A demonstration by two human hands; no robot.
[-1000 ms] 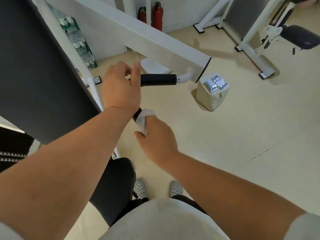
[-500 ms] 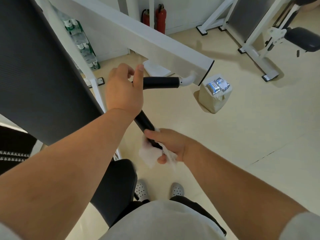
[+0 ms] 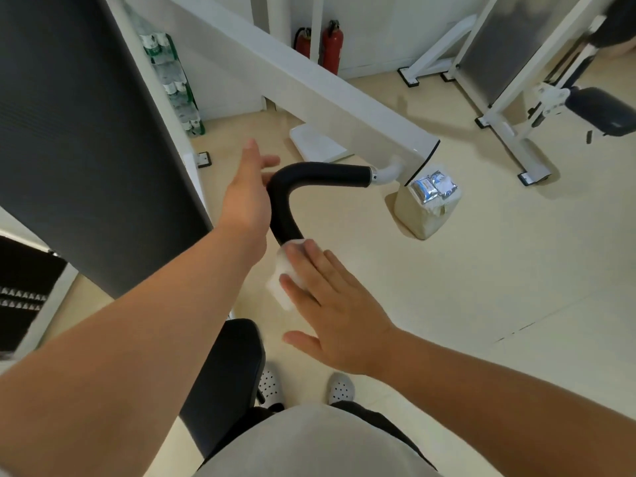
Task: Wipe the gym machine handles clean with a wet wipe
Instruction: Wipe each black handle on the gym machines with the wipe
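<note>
A black curved foam handle [image 3: 320, 172] sticks out from the end of a white machine beam [image 3: 309, 91] and bends down toward me. My left hand [image 3: 246, 197] is open, fingers stretched, its palm alongside the left of the handle's bend without gripping it. My right hand [image 3: 337, 311] lies flat with fingers spread over a crumpled white wet wipe [image 3: 280, 273], pressing it on the handle's lower end, which the wipe and hand hide.
A dark panel [image 3: 86, 132] rises at the left. A black seat pad [image 3: 223, 373] is below my arms, my shoes beside it. On the floor stand a box with foil packs [image 3: 428, 208], two red fire extinguishers [image 3: 332, 46] and another white machine [image 3: 516, 98].
My left hand has let go of the handle's bend and opened. My right hand has flattened out over the wipe at the handle's lower end.
</note>
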